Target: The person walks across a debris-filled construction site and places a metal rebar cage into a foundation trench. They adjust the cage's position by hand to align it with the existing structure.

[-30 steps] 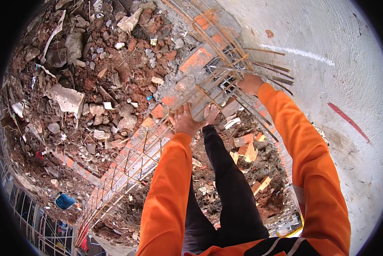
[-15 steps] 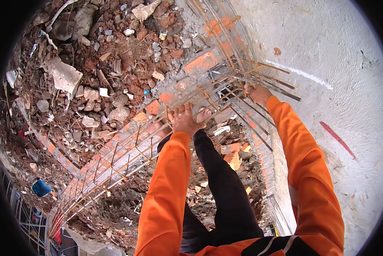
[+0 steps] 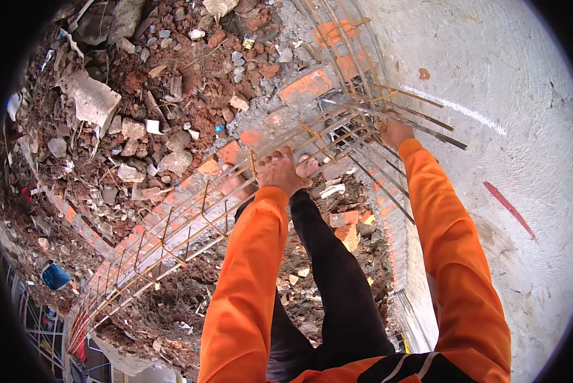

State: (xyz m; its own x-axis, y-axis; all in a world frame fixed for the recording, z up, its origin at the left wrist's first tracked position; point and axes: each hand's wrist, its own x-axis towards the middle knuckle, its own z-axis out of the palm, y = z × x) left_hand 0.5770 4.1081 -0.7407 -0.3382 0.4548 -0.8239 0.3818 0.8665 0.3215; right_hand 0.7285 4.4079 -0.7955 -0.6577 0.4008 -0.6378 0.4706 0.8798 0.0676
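Observation:
A long cage of steel rebar [image 3: 184,263], with thin rusty stirrups, runs slantwise along a low brick wall. My left hand [image 3: 277,172] lies over its upper bars, fingers bent round them and thumb pointing right. At the wall corner my right hand [image 3: 396,132] is closed on the bars where this cage meets a second rebar cage [image 3: 347,45] from the top. Its fingertips are partly hidden by the steel. Loose bar ends [image 3: 430,129] stick out to the right beyond that hand.
Red earth and rubble [image 3: 133,127] fill the upper left. A grey plastered wall [image 3: 503,83] with white and red marks stands at right. Orange bricks [image 3: 305,86] line the wall top, and my bare feet [image 3: 307,167] are by the cage. A blue container [image 3: 56,277] lies far left.
My right hand and the bar ends at the corner have shifted slightly right in the picture. The view has moved a little; my left hand keeps its place on the cage.

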